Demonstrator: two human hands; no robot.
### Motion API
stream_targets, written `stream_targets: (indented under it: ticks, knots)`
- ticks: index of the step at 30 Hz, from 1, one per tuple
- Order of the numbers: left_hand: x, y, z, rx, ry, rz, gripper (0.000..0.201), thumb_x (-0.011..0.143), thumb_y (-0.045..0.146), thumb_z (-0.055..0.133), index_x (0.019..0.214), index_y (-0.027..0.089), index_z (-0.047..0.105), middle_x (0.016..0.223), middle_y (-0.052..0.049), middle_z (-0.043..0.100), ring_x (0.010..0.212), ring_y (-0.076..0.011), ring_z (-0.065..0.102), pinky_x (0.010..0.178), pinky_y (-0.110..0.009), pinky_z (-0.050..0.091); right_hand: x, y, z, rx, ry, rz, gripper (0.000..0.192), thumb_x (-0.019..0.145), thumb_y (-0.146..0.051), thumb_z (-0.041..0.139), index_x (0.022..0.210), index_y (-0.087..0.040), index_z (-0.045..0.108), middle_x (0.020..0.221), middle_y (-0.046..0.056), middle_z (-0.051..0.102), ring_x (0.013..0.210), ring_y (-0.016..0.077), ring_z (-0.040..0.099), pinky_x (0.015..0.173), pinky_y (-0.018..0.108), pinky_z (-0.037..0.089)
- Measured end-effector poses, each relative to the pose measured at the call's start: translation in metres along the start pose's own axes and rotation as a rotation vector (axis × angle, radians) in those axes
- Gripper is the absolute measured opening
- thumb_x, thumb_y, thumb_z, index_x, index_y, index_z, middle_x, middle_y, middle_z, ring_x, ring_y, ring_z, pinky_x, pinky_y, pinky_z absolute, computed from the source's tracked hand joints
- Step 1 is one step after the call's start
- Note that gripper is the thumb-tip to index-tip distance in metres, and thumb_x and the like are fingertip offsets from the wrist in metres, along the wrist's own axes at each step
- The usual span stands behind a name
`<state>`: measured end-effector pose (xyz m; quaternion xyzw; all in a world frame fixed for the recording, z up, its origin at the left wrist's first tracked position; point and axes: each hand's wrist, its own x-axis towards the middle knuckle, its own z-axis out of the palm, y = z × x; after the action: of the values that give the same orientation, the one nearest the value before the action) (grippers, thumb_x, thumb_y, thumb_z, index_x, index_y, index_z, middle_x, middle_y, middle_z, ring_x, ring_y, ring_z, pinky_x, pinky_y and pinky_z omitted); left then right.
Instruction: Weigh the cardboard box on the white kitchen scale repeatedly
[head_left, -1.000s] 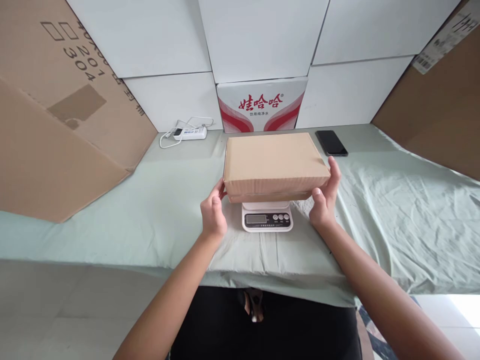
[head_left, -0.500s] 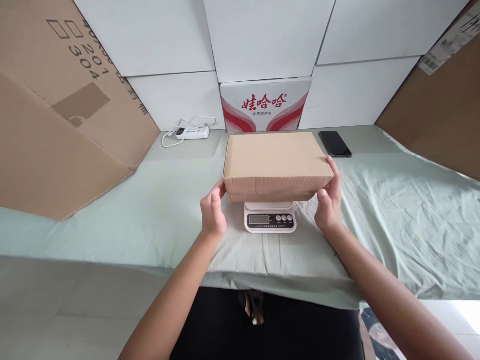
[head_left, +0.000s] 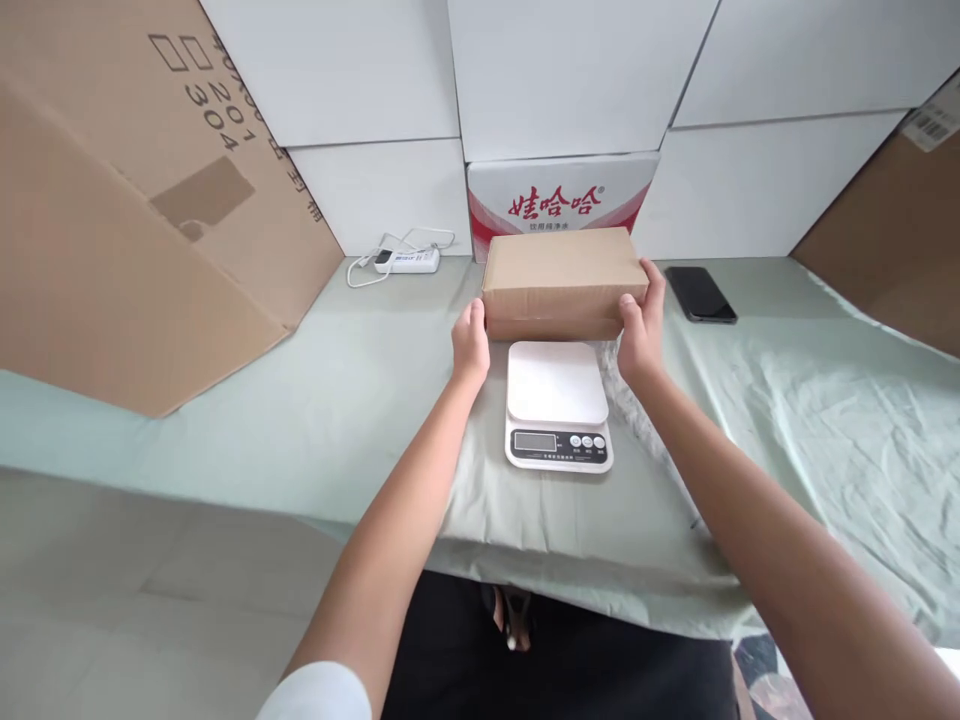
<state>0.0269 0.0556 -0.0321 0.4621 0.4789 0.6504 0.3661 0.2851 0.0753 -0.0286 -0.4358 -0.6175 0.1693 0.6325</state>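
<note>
A closed brown cardboard box [head_left: 562,275] lies at the far middle of the table, just beyond a white kitchen scale [head_left: 556,412]. My left hand [head_left: 471,344] presses its left end and my right hand [head_left: 639,330] grips its right end, so I hold it between both. The scale's white platform is bare and its display faces me. The box's underside is hidden, so I cannot tell whether it rests on the cloth.
A pale green cloth [head_left: 787,400] covers the table. A black phone [head_left: 700,294] lies right of the box. A white power strip [head_left: 406,261] with cable sits back left. Large brown cartons [head_left: 135,220] lean at left and right; a red-and-white carton [head_left: 559,195] stands behind.
Both hands have carried the box off the scale and away from me toward the wall. The scale's platform is now uncovered. The camera view shifted slightly.
</note>
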Motion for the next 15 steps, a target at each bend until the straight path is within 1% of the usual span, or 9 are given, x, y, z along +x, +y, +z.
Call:
stream_targets:
  ticks: [2,5,11,15]
  knots:
    - [-0.002,-0.009,0.000,-0.012,-0.013,-0.051,0.073,0.102,0.090,0.047,0.105,0.023,0.076,0.121,-0.013,0.085,0.122,-0.0294,0.079,0.101,-0.036,0.062,-0.002,0.016,0.003,-0.015,0.001,0.001,0.078,0.097,-0.077,0.055,0.160,-0.032,0.048,0.166,0.013,0.058,0.161,0.0402,0.052,0.140,0.072,0.037]
    - [-0.003,-0.011,-0.003,-0.007,-0.025,-0.081,0.075,0.102,0.090,0.046,0.111,0.023,0.078,0.126,-0.014,0.085,0.127,-0.0293,0.078,0.102,-0.035,0.061,-0.006,0.033,0.003,-0.024,0.000,0.003,0.078,0.098,-0.075,0.055,0.163,-0.032,0.046,0.172,0.013,0.054,0.163,0.0395,0.052,0.141,0.073,0.035]
    - [-0.003,-0.009,-0.004,-0.003,-0.056,-0.069,0.082,0.101,0.091,0.045,0.127,0.022,0.080,0.141,-0.015,0.083,0.139,-0.0305,0.075,0.109,-0.036,0.060,-0.004,0.048,-0.001,-0.041,0.004,-0.002,0.081,0.097,-0.078,0.055,0.165,-0.036,0.046,0.173,0.011,0.055,0.165,0.0408,0.051,0.142,0.075,0.034]
    - [-0.003,-0.011,-0.003,-0.011,-0.063,-0.060,0.084,0.101,0.091,0.045,0.131,0.021,0.080,0.143,-0.016,0.082,0.140,-0.0311,0.075,0.112,-0.038,0.059,0.001,0.059,-0.006,-0.049,-0.028,0.012,0.083,0.097,-0.081,0.055,0.167,-0.037,0.045,0.175,0.010,0.055,0.167,0.0411,0.049,0.142,0.075,0.034]
